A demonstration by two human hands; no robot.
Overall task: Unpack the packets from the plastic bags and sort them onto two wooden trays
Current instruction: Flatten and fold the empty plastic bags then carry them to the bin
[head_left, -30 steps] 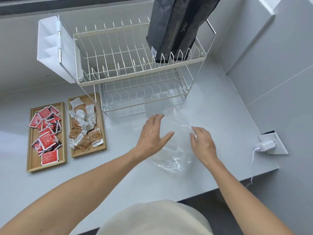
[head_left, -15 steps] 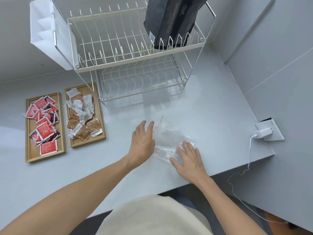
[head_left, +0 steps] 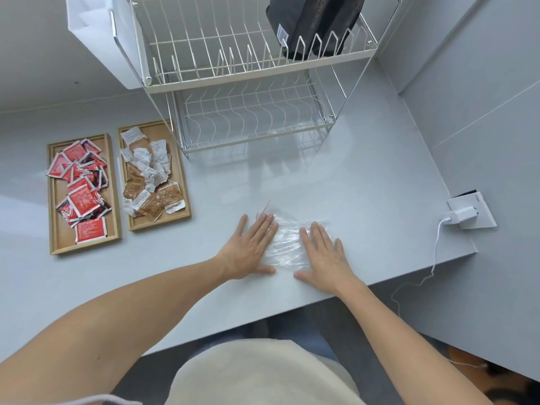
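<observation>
Both hands lie flat, fingers spread, gripping nothing: the left hand [head_left: 248, 249] and right hand [head_left: 324, 255] press a flattened clear plastic bag [head_left: 287, 244] on the grey countertop [head_left: 365, 185]. Beyond the fingertips stands a wire dish rack [head_left: 251, 92]. Well left of the left fingers sit two wooden trays, one with red packets [head_left: 80, 185], one with brown-and-white packets [head_left: 150, 176]. Right of the right fingers, a white charger [head_left: 460, 216] is plugged in

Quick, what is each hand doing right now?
Left hand: open, flat on the crumpled clear plastic bag.
Right hand: open, flat on the same bag.
</observation>
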